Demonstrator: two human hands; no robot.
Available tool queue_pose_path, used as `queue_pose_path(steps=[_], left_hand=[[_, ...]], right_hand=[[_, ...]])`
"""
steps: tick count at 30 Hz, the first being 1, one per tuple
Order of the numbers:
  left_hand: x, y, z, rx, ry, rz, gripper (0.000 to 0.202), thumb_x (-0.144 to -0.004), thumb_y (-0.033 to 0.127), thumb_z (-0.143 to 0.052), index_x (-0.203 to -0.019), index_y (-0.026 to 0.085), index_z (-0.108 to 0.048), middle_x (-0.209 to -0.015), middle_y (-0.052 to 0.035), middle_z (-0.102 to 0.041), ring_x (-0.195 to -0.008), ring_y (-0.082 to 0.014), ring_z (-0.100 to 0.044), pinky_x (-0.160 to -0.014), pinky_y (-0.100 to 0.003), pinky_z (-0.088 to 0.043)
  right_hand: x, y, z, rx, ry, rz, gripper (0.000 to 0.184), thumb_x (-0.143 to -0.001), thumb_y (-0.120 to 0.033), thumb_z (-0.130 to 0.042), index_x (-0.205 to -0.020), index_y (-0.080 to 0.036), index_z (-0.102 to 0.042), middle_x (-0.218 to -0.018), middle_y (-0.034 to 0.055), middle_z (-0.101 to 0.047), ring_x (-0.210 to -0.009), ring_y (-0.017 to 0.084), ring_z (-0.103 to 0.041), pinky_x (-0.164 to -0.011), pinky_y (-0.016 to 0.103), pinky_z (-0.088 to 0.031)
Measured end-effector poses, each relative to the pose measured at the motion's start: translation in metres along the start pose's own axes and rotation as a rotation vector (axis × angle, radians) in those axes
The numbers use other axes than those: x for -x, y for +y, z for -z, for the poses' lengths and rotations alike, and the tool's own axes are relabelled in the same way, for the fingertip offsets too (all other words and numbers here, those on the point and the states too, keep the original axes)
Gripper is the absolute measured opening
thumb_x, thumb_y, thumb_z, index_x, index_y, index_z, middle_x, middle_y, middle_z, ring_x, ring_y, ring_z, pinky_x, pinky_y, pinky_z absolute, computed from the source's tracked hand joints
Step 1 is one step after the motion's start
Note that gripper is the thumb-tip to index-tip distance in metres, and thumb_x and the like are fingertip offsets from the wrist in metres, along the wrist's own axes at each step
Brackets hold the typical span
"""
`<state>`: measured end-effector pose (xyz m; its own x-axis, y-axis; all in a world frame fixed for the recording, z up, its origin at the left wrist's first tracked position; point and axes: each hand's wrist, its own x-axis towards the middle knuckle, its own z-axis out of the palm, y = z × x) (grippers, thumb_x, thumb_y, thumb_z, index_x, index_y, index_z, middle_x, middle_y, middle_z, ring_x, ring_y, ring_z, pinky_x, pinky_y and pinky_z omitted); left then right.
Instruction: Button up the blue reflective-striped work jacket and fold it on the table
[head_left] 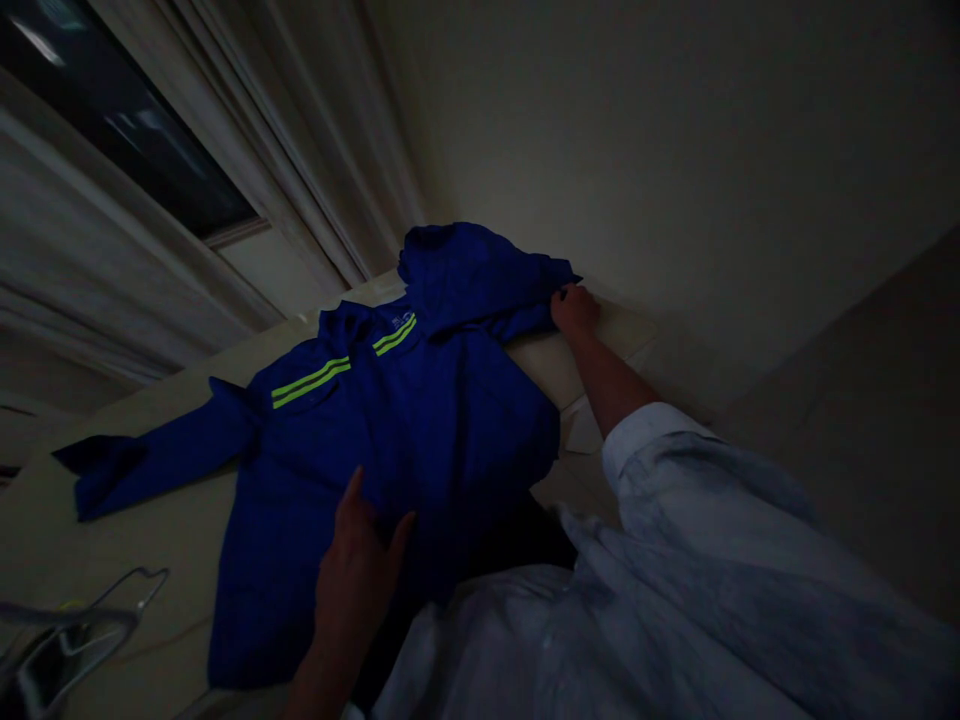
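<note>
A blue work shirt (420, 410) with yellow-green stripes across the chest lies spread on a pale tabletop (157, 580). One sleeve stretches out to the left. The other sleeve, toward the right, is bunched and folded near the collar. My right hand (577, 312) has its fingers closed on the cuff end of that right-side sleeve. Over the lower front of the shirt is my left hand (358, 570), with thumb and index finger apart and nothing held. Whether it touches the cloth I cannot tell.
Wire hangers (97, 620) lie at the table's lower left. Light curtains (300, 130) hang beyond the table, beside a dark window (142, 110). A plain wall (637, 150) rises behind the right end of the table. The room is dim.
</note>
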<state>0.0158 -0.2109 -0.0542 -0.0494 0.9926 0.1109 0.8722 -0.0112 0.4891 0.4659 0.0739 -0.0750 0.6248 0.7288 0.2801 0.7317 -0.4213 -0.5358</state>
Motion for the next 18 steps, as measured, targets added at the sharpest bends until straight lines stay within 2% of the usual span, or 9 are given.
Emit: queue_pose_path(steps=[2,4,6,9,12,15,18], left_hand=[[0.004,0.006,-0.001,-0.150,0.101,-0.183,0.063,-0.098,0.054,-0.052,-0.152,0.023,-0.047,-0.136,-0.0178,-0.064,-0.118,-0.0341,-0.068,-0.092,-0.049,-0.058],[0.003,0.010,-0.003,-0.239,0.076,-0.363,0.054,-0.103,0.047,-0.045,-0.152,0.026,-0.051,-0.157,-0.0158,-0.052,-0.141,-0.0332,-0.053,-0.113,-0.053,-0.046],[-0.002,0.011,-0.005,-0.322,0.010,-0.430,0.054,-0.106,0.044,-0.039,-0.157,0.028,-0.047,-0.167,-0.0112,-0.040,-0.153,-0.0322,-0.038,-0.124,-0.058,-0.030],[-0.020,0.009,-0.009,-0.422,-0.091,-0.296,0.058,-0.108,0.046,-0.031,-0.164,0.033,-0.034,-0.173,-0.0057,-0.028,-0.158,-0.0358,-0.026,-0.123,-0.072,-0.018],[-0.038,0.004,-0.012,-0.442,-0.195,-0.189,0.059,-0.108,0.050,-0.026,-0.166,0.039,-0.028,-0.175,-0.0025,-0.022,-0.159,-0.0396,-0.019,-0.117,-0.080,-0.018],[-0.047,0.003,-0.011,-0.444,-0.214,-0.186,0.059,-0.107,0.050,-0.027,-0.166,0.040,-0.026,-0.175,-0.0035,-0.023,-0.160,-0.0398,-0.017,-0.116,-0.080,-0.018],[-0.053,0.010,0.000,-0.442,-0.217,-0.204,0.059,-0.105,0.053,-0.033,-0.161,0.038,-0.039,-0.170,-0.0078,-0.036,-0.153,-0.0406,-0.031,-0.114,-0.073,-0.027]], right_hand=[[-0.001,0.001,-0.001,0.006,0.007,0.004,0.040,-0.099,-0.033,-0.048,-0.127,-0.015,-0.069,-0.125,0.0201,-0.068,-0.110,0.031,-0.063,-0.095,0.044,-0.045],[-0.002,0.002,-0.004,0.011,0.021,0.014,0.041,-0.099,-0.033,-0.047,-0.128,-0.015,-0.068,-0.126,0.0202,-0.068,-0.111,0.031,-0.063,-0.095,0.044,-0.045],[-0.004,0.004,-0.007,0.014,0.028,0.027,0.042,-0.099,-0.033,-0.046,-0.130,-0.014,-0.068,-0.126,0.0203,-0.068,-0.111,0.031,-0.063,-0.096,0.045,-0.045],[-0.008,0.008,-0.011,0.016,0.015,0.034,0.043,-0.098,-0.033,-0.046,-0.131,-0.015,-0.067,-0.125,0.0204,-0.067,-0.111,0.032,-0.062,-0.095,0.046,-0.045],[-0.011,0.011,-0.013,0.023,0.012,0.036,0.043,-0.099,-0.033,-0.045,-0.130,-0.015,-0.067,-0.125,0.0201,-0.067,-0.112,0.032,-0.062,-0.096,0.048,-0.046],[-0.012,0.012,-0.014,0.043,0.010,0.025,0.042,-0.101,-0.034,-0.043,-0.131,-0.015,-0.065,-0.126,0.0208,-0.065,-0.116,0.033,-0.061,-0.098,0.049,-0.046],[-0.013,0.013,-0.014,0.049,-0.005,0.043,0.042,-0.102,-0.034,-0.041,-0.132,-0.014,-0.064,-0.127,0.0211,-0.064,-0.118,0.033,-0.061,-0.099,0.050,-0.045]])
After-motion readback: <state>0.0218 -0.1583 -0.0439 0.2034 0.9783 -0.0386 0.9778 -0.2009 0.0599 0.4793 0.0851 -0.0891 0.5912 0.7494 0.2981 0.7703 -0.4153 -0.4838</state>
